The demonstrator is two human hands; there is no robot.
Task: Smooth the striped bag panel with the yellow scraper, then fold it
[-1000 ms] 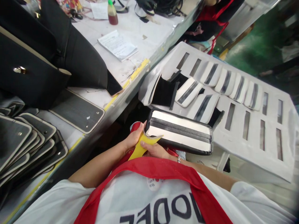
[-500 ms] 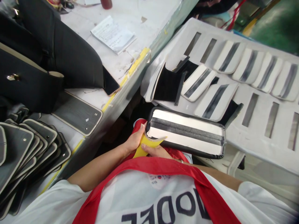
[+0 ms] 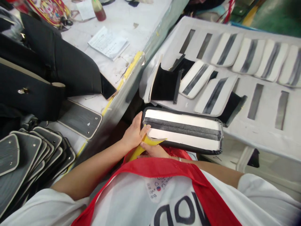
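Left hand (image 3: pixel 134 134) grips striped panel (image 3: pixel 183 129); bottle (image 3: pixel 98 10) holds reddish liquid (image 3: pixel 101 15).

The panel (image 3: pixel 182 129) you hold shows a matt, paper-like white face, a dull black centre strip, and a smooth, leather-like black edge with a soft gloss. Your yellow piece (image 3: pixel 151 141) looks smooth and matt. Your red apron (image 3: pixel 152 164) is cloth, faintly sheened in its folds; your white shirt (image 3: pixel 131 194) is matt cloth. At your left, the leather-like black bag (image 3: pixel 43 92) carries a shiny metal clasp (image 3: pixel 23 90), and the notepad (image 3: pixel 107 44) is paper.
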